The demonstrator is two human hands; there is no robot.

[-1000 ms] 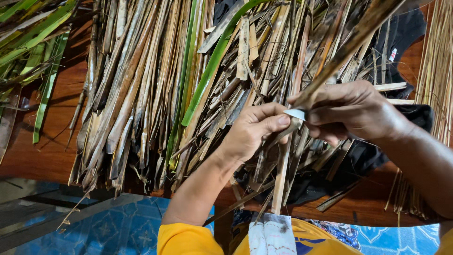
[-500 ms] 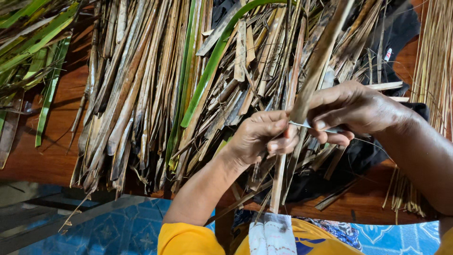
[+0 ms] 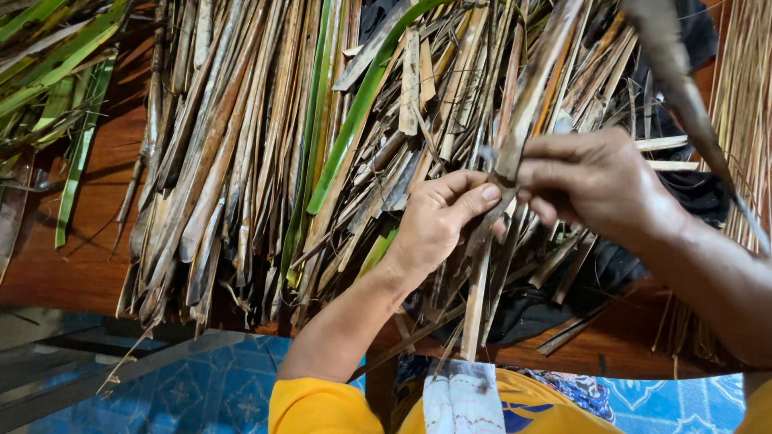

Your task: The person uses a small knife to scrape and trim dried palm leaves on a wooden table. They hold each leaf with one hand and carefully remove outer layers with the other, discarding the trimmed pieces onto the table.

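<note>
- Left hand [image 3: 438, 221] pinching a long dry leaf strip [image 3: 515, 137], thumb on top.
- Right hand [image 3: 591, 177] closed on the same strip, just beside the left.
- Strip raised above a heap of dried brown leaves [image 3: 233, 161]: flat, stiff, fibrous.
- Fresh green blades [image 3: 354, 112] mixed in; thin pale ribs [image 3: 744, 88] bundled at right; polished wooden surface [image 3: 96, 257] underneath.

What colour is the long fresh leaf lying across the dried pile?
Bright green leaf, clearest in the head view.

Dark reddish wooden platform [image 3: 76, 273] up top, kinda glossy where the light hits it. Below its edge there's a blue patterned floor covering [image 3: 201, 390], with a shadowy strip along the left.
</note>
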